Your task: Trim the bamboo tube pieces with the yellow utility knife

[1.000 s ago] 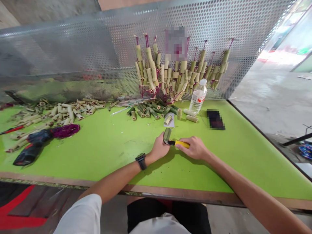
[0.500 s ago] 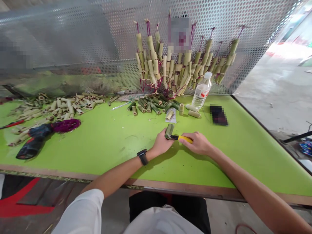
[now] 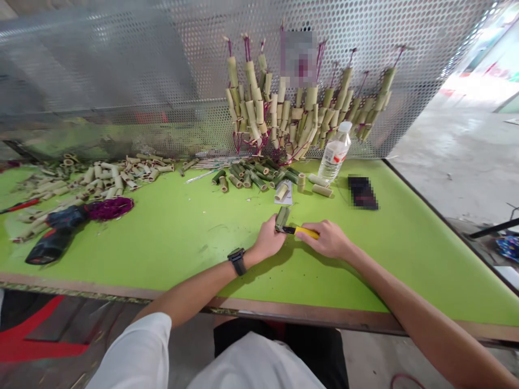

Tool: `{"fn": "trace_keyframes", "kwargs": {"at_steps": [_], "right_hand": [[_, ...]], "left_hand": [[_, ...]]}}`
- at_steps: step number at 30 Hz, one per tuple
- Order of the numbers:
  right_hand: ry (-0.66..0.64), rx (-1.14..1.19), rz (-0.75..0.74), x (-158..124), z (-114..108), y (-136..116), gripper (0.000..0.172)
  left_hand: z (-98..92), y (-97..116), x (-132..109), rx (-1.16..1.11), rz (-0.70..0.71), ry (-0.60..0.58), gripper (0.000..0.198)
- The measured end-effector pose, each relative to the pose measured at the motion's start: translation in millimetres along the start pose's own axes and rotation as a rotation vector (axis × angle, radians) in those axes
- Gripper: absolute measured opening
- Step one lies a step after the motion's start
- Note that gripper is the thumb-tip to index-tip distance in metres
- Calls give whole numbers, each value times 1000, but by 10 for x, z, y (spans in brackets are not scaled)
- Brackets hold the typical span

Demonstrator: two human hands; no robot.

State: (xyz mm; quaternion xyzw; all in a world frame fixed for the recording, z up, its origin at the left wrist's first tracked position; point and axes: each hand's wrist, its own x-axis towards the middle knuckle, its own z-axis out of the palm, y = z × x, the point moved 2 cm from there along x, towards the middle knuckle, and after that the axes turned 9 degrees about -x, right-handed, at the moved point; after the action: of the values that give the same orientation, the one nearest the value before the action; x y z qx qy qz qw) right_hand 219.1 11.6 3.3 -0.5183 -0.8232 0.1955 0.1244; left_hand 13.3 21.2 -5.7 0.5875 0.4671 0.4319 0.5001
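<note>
My left hand [image 3: 271, 239] is closed around the lower part of a short green bamboo tube [image 3: 283, 216], which stands up slightly tilted above the green tabletop. In my right hand [image 3: 330, 238] is a yellow-handled tool [image 3: 307, 233] with a black neck. Its head meets the bamboo tube near the left fingers; the exact shape of the blade is too small to make out. Just beyond the hands, a pale peeled bamboo piece [image 3: 281, 190] lies on a small white card [image 3: 289, 198].
Green bamboo tubes [image 3: 255, 177] lie behind the hands, and pale cut pieces [image 3: 115, 175] are heaped at left. A power drill [image 3: 54, 237] rests beside purple cord [image 3: 111, 208]. A water bottle [image 3: 334, 156] and a dark phone-like object [image 3: 362, 193] are at right. Strung bamboo hangs on perforated metal [image 3: 194, 70].
The tool in my right hand has shifted slightly left and down along the bamboo tube. The tube leans a little differently; both grips stay the same.
</note>
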Motion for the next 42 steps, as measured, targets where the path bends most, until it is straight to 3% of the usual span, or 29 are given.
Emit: {"fn": "trace_keyframes", "kwargs": {"at_steps": [5, 8, 16, 22, 31, 33, 36, 39, 42], "right_hand": [[206, -53, 290, 51, -170, 259, 70], [300, -63, 345, 57, -253, 308, 80], [80, 20, 78, 22, -80, 35, 71], [63, 41, 5, 19, -45, 36, 64], [85, -5, 59, 95, -5, 100, 67], [133, -9, 161, 126, -62, 198, 65], [282, -12, 438, 118, -212, 393, 67], [414, -1, 392, 87, -318, 401, 68], [247, 23, 215, 82, -255, 244, 70]], "left_hand": [[-7, 43, -40, 89, -51, -20, 18], [-3, 51, -56, 112, -47, -30, 19], [-20, 25, -7, 98, -14, 10, 14], [-19, -29, -8, 43, 22, 12, 10], [-60, 53, 0, 12, -80, -35, 15], [-70, 59, -19, 10, -107, -59, 17], [-48, 38, -44, -1, -82, -190, 19], [-44, 4, -8, 11, -50, -146, 20], [-61, 0, 47, 1, -31, -25, 22]]}}
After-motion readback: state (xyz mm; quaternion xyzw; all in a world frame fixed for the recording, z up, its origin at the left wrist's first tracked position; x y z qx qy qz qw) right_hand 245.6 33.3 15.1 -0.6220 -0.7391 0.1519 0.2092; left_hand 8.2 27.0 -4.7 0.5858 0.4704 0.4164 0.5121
